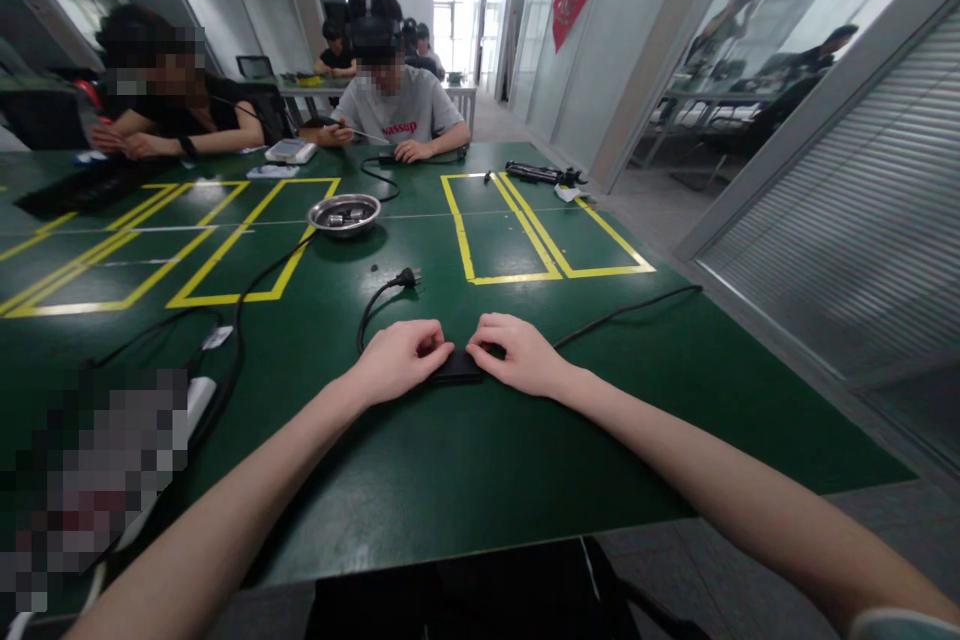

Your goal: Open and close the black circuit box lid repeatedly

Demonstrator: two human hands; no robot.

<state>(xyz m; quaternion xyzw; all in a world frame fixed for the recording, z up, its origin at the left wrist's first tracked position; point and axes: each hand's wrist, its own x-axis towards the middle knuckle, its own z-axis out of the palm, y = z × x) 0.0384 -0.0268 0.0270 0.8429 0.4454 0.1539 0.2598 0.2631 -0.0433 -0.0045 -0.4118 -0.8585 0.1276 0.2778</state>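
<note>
A black power adapter [459,367] lies on the green table in front of me, partly hidden by my fingers. At its left end is my left hand [401,357], thumb and fingers pinched together on it. My right hand [517,352] pinches the other end in the same way. From the left side a black cord curls up to a plug [407,277] with its prongs pointing right. A thinner black cable [630,312] runs out from behind my right hand towards the table's right edge.
A metal bowl [343,216] with small metal parts stands beyond the plug. Yellow tape [517,277] marks rectangles on the table [720,400]. A folded black tripod [536,172] lies far right. A blurred-out object [105,470] and cables are at left. Two people sit across the table.
</note>
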